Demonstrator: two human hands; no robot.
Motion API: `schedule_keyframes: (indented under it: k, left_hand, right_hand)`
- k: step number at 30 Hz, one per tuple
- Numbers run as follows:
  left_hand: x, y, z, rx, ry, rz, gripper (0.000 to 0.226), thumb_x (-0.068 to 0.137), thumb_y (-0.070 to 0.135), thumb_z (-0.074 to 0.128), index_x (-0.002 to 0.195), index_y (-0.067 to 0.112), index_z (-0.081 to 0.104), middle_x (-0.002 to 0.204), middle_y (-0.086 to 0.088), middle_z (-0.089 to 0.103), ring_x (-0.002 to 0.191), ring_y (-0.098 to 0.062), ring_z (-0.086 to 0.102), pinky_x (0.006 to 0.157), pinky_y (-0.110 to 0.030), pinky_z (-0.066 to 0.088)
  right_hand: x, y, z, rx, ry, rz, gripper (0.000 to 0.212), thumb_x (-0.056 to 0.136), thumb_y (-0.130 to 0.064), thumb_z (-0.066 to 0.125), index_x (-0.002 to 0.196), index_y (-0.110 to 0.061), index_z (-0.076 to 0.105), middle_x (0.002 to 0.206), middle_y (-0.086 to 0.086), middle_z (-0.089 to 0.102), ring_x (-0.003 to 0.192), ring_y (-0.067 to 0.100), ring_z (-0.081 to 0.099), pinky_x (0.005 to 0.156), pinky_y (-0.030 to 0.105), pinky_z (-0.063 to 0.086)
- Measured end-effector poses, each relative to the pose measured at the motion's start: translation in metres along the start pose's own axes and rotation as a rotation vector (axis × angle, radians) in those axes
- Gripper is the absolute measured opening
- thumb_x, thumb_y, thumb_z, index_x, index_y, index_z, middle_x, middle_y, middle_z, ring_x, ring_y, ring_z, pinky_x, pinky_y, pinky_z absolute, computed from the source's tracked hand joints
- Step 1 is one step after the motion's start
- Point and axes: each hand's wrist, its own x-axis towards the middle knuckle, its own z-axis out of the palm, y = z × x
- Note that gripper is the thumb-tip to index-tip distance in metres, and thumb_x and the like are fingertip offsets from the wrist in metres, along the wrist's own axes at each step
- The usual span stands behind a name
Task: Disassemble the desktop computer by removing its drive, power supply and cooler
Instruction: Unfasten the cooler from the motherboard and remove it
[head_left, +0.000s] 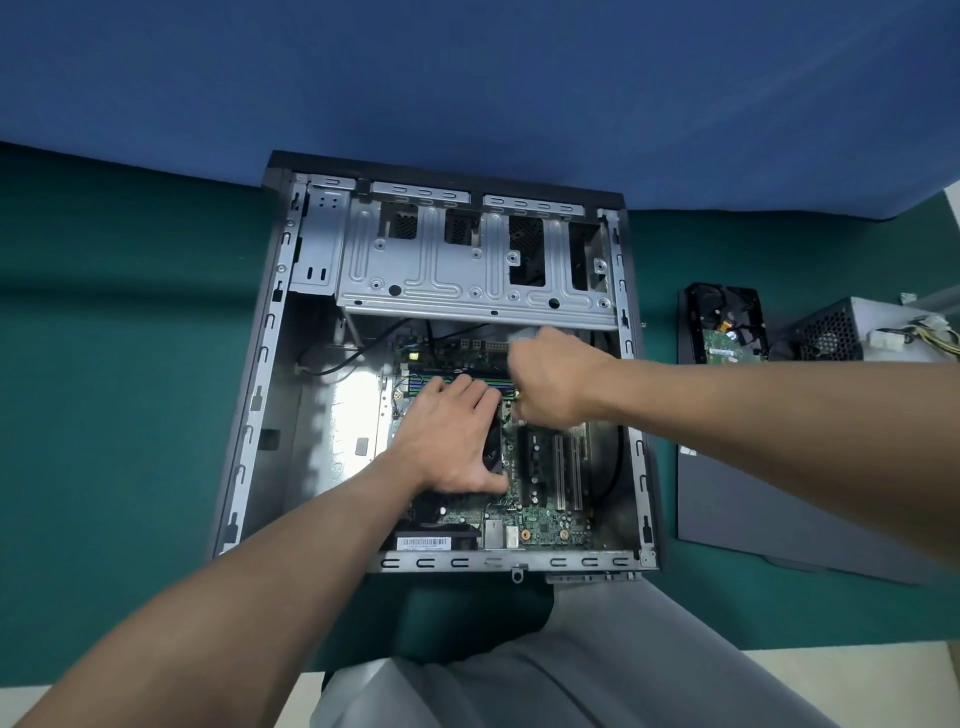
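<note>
The open desktop case (249, 415) lies flat on the green table, with its motherboard (545, 525) exposed. My left hand (449, 436) rests palm down on the black cooler fan (493, 447), fingers stretched over it and thumb along its near edge, hiding most of it. Just right of the cooler's far corner, my right hand (556, 379) is curled in a fist around what looks like a screwdriver (521, 399); only a small yellow-green bit of it shows. The removed hard drive (727, 327) and power supply (852, 327) lie outside the case, to the right.
The grey metal drive cage (441, 270) spans the far end of the case. Memory sticks (421, 382) sit just beyond the cooler, expansion slots (566, 473) to its right. The dark side panel (753, 493) lies right of the case. A blue wall (467, 78) stands behind.
</note>
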Motion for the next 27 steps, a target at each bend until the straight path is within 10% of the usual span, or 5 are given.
schedule_keyframes:
  k: [6, 15, 18, 23, 27]
  left_hand:
    - [0.000, -0.001, -0.002, 0.001, -0.008, 0.000, 0.092, 0.060, 0.085, 0.038, 0.116, 0.013, 0.047, 0.112, -0.004, 0.054, 0.101, -0.021, 0.046, 0.091, -0.041, 0.037]
    - [0.000, 0.000, -0.002, -0.013, -0.010, 0.007, 0.085, 0.061, 0.083, 0.039, 0.110, 0.014, 0.047, 0.106, -0.004, 0.054, 0.097, -0.021, 0.046, 0.089, -0.040, 0.038]
    - [-0.001, 0.000, -0.002, -0.008, -0.007, 0.004, 0.088, 0.061, 0.083, 0.039, 0.112, 0.012, 0.049, 0.107, -0.004, 0.055, 0.098, -0.021, 0.046, 0.089, -0.041, 0.038]
    - [0.000, -0.001, -0.001, -0.003, -0.023, 0.005, 0.093, 0.061, 0.086, 0.036, 0.116, 0.012, 0.048, 0.111, -0.005, 0.055, 0.100, -0.021, 0.046, 0.089, -0.040, 0.038]
    - [0.000, -0.001, 0.000, -0.004, -0.016, 0.004, 0.092, 0.060, 0.085, 0.036, 0.115, 0.013, 0.047, 0.111, -0.004, 0.055, 0.100, -0.021, 0.046, 0.089, -0.040, 0.038]
  right_hand:
    - [0.001, 0.010, 0.010, 0.905, -0.455, 0.694, 0.021, 0.102, -0.016, 0.034, 0.113, -0.002, 0.047, 0.067, 0.005, 0.052, 0.041, 0.007, 0.029, 0.034, 0.016, 0.026]
    - [-0.018, 0.005, 0.013, -0.732, 0.005, -0.332, 0.040, 0.101, -0.020, 0.035, 0.063, -0.014, 0.025, 0.058, 0.001, 0.036, 0.055, 0.021, 0.043, 0.053, 0.033, 0.038]
    - [-0.013, 0.003, 0.010, -0.348, 0.032, -0.229, 0.034, 0.092, -0.014, 0.049, 0.062, -0.013, 0.034, 0.058, 0.001, 0.037, 0.058, 0.024, 0.050, 0.054, 0.028, 0.040]
    - [0.003, 0.012, 0.007, 0.891, -0.251, 0.630, 0.015, 0.099, -0.021, 0.044, 0.103, -0.010, 0.053, 0.059, 0.002, 0.054, 0.035, 0.007, 0.038, 0.034, 0.015, 0.027]
    - [0.001, 0.011, 0.014, 0.723, -0.291, 0.594, 0.015, 0.097, -0.010, 0.037, 0.096, -0.004, 0.050, 0.065, 0.005, 0.051, 0.040, 0.010, 0.032, 0.034, 0.014, 0.026]
